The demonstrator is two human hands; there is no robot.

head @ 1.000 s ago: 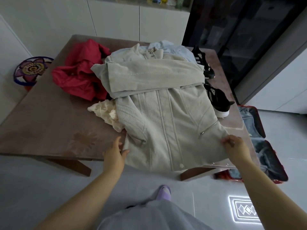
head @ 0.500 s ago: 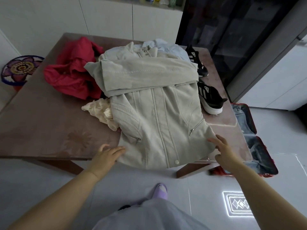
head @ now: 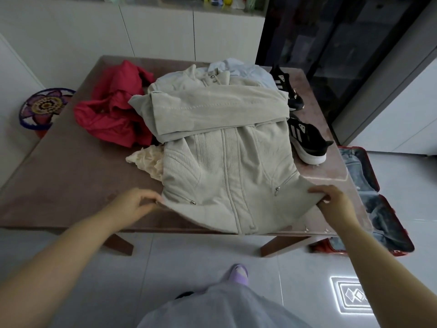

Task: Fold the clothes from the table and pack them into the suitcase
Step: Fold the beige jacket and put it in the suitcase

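A beige zip jacket (head: 227,166) lies front-up on the brown table (head: 71,181), its sleeves folded across the chest. My left hand (head: 134,204) pinches the jacket's lower left corner. My right hand (head: 331,202) grips the lower right corner, and both corners are lifted off the table while the hem's middle sags at the table edge. A red garment (head: 111,114) is heaped at the back left. A cream cloth (head: 149,159) peeks from under the jacket. A pale blue garment (head: 243,69) lies behind the collar. The open red suitcase (head: 369,185) sits on the floor at the right.
Two black sneakers (head: 305,140) stand on the table's right side, close to the jacket. A colourful round stool (head: 42,107) is on the floor at the left. White cabinets line the back wall, and a dark glass door is at the back right.
Both hands went from lying flat beside the hem to taking hold of the jacket's bottom corners and raising them. The view has tilted slightly.
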